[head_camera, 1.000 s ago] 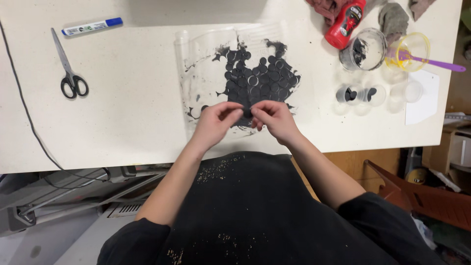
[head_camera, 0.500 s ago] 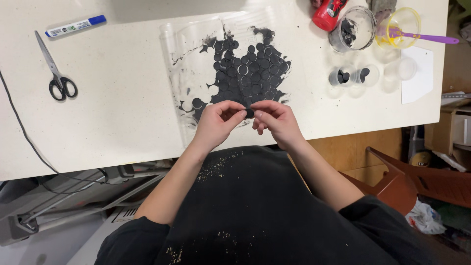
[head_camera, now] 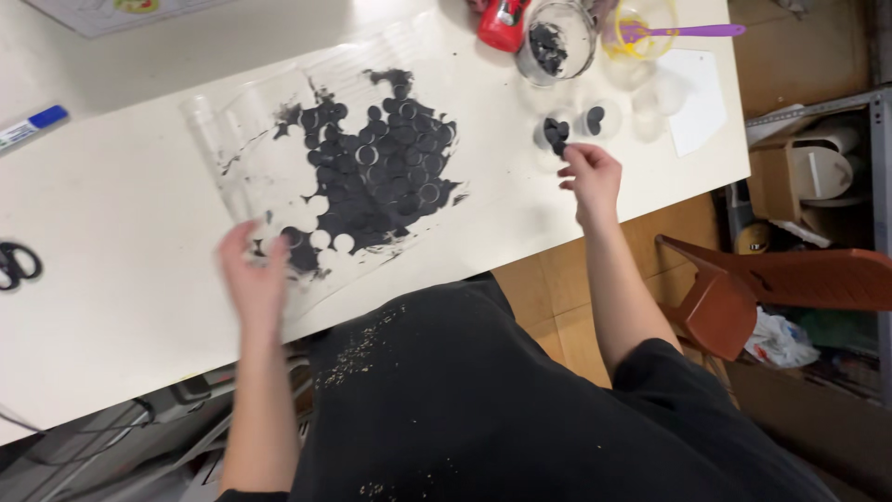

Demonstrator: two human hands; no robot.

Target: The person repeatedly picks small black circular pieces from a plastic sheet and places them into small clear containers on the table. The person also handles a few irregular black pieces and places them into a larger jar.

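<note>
A clear plastic sheet (head_camera: pixel 260 130) lies on the white table (head_camera: pixel 121 232), covered with a black layer (head_camera: pixel 381 177) that has many round holes punched out of it. My left hand (head_camera: pixel 253 275) is blurred, fingers spread, over the sheet's near left corner. My right hand (head_camera: pixel 589 177) is off to the right, fingertips pinched at a small clear cup (head_camera: pixel 556 136) holding black discs. Whether a disc sits between those fingers, I cannot tell. A second small cup (head_camera: pixel 596 119) with a black disc stands just beyond.
At the far edge stand a glass jar (head_camera: pixel 556 42) with black pieces, a red object (head_camera: pixel 504 22), a yellow-rimmed cup with a purple spoon (head_camera: pixel 683 31). White paper (head_camera: pixel 699 98) lies right. Scissors (head_camera: pixel 14 265) and a marker (head_camera: pixel 28 125) lie left. A brown chair (head_camera: pixel 771 288) stands right of the table.
Both hands were pinched together at the sheet's near edge. Now they have parted: the right hand went right to the small cups, the left swung to the sheet's left corner.
</note>
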